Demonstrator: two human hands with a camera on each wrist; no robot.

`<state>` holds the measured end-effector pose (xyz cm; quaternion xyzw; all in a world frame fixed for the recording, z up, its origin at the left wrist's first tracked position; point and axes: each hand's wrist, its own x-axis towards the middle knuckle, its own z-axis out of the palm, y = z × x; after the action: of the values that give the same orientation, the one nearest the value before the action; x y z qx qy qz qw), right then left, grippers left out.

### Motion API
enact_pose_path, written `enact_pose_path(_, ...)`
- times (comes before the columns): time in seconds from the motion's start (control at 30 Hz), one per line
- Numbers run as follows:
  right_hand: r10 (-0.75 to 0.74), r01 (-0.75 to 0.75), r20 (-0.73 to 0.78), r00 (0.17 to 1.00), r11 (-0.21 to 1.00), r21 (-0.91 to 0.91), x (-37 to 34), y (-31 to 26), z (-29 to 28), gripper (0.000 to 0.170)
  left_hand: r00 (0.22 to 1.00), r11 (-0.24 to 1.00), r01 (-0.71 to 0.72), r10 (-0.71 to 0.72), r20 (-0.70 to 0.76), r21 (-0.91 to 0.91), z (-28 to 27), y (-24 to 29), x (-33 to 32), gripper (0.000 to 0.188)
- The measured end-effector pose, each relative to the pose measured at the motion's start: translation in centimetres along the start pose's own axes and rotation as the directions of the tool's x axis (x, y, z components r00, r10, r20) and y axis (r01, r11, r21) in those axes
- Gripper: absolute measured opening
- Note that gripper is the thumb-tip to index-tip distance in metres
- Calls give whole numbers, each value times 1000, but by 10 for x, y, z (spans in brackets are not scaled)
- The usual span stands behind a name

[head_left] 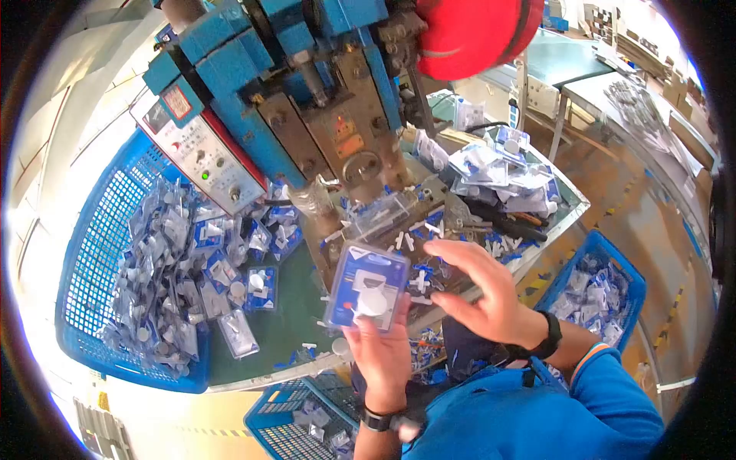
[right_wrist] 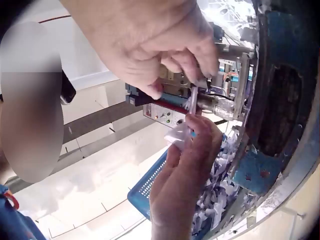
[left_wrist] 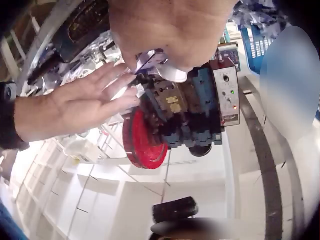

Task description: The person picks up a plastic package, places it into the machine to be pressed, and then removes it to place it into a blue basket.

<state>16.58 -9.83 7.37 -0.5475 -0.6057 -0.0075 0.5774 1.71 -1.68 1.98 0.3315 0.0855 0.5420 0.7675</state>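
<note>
My left hand (head_left: 381,359) holds a clear blister pack (head_left: 360,276) by its lower end, thumb on the front. Inside the pack are a blue and white card and a round white piece. My right hand (head_left: 491,299) is to the right of the pack, its thumb and fingers spread apart and nothing between them. Edge-on, the pack (right_wrist: 193,102) shows between both hands in the right wrist view. Just beyond the pack is the bed of a blue press (head_left: 222,61), with small white and blue plastic scraps (head_left: 420,282) strewn beside it.
A blue basket (head_left: 92,253) heaped with similar packs stands on the left of the green table (head_left: 295,330). More packs (head_left: 506,165) are piled in a tray at the right. Other blue baskets stand lower right (head_left: 632,287) and below the table (head_left: 264,418). A control box (head_left: 199,153) adjoins the press.
</note>
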Motion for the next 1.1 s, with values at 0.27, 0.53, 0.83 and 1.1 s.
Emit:
enact_pose_path(0.27,384,-384,127,915,727,569,-15,23,20,52,941,944,327,-321,105,-49,-17,-4,-27,52)
enact_pose_path(0.53,259,-332,333,907,925,186,-5,14,-5,40,954,863,195,-277,115,465,-15,37,-2,32)
enact_pose_path(0.83,-313,318,60,948,919,-231,-5,7,22,31,994,932,73,-98,53,354,-3,12,-17,18)
enact_pose_path(1.1,-410,422,106,906,860,-286,-9,-2,28,16,998,970,60,-57,-20,236,0,15,-19,19)
